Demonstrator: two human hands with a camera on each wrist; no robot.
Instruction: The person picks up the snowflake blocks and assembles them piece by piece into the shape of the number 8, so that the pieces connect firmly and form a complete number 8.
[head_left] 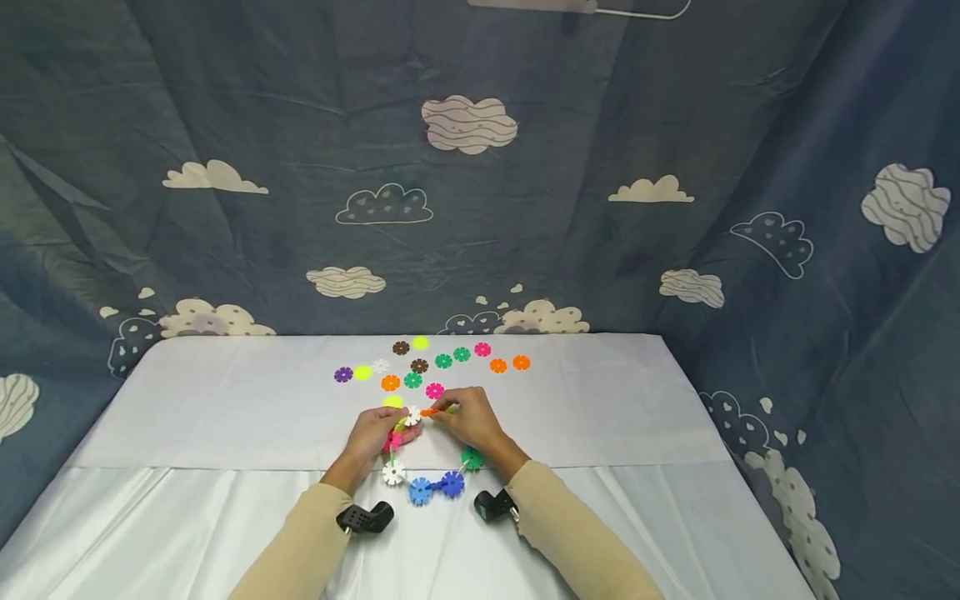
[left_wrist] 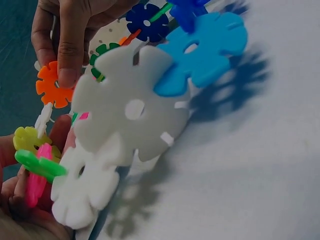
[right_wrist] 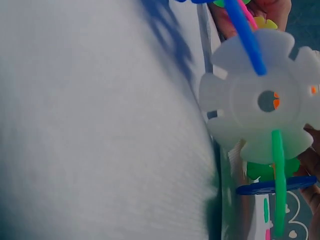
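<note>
A curved chain of flower-shaped interlocking plastic discs hangs between the two hands, with a light blue disc (head_left: 420, 492) and a blue disc (head_left: 452, 484) at its near side. My left hand (head_left: 372, 435) grips the chain's left end, around a yellow disc (left_wrist: 29, 140) beside a pink disc (left_wrist: 38, 182). A small white disc (head_left: 413, 415) stands at that end. Between thumb and fingers, my right hand (head_left: 472, 418) pinches an orange disc (left_wrist: 52, 86) close to this white one. Whether the two discs are joined I cannot tell. A green disc (head_left: 472, 458) hangs below the right hand.
Several loose discs lie on the white-covered table (head_left: 600, 408) beyond the hands, among them a purple disc (head_left: 343, 375), a brown disc (head_left: 401, 348) and an orange disc (head_left: 521, 362). A cloud-patterned curtain (head_left: 525, 250) borders the table at the back and sides.
</note>
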